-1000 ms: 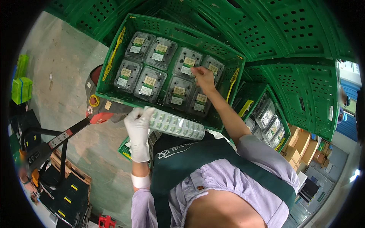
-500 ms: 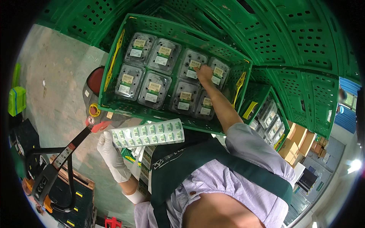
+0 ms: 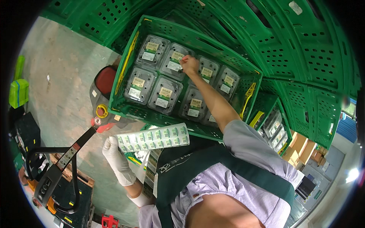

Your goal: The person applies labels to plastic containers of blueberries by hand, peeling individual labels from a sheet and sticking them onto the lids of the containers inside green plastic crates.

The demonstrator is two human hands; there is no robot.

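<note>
- The right forearm (image 3: 213, 97) has swung to the left over the green crate (image 3: 232, 64); half a second ago it reached farther right.
- The right hand (image 3: 190, 65), which is bare, has gone from the third box of the far row to the second box (image 3: 173, 64). I judge that the work is now on this second box.
- The fingers of this hand are bent over the box's right side. I cannot tell whether the tips meet, or whether a small sticker is between them.
- The left hand (image 3: 114, 154), in a white glove, remains clamped on the left end of the sticker sheet (image 3: 154, 138), just outside the crate's near wall.
- Among materials, the largest are the stacked crates (image 3: 289, 49) behind: hard green plastic, ribbed, with square holes and longer slots.
- The working crate is of the same plastic, a long rectangle, with a thin yellow handle (image 3: 126, 62) at its left end.
- The sticker sheet is white, smooth and a little shiny; it bends softly and bears two rows of small green prints.
- The boxes are eight, in two rows inside the crate: clear thin plastic, rounded at the corners, with dark dots which look like holes.
- Smallest, the paper labels (image 3: 166, 93) are flat, cream and green above, white below.
</note>
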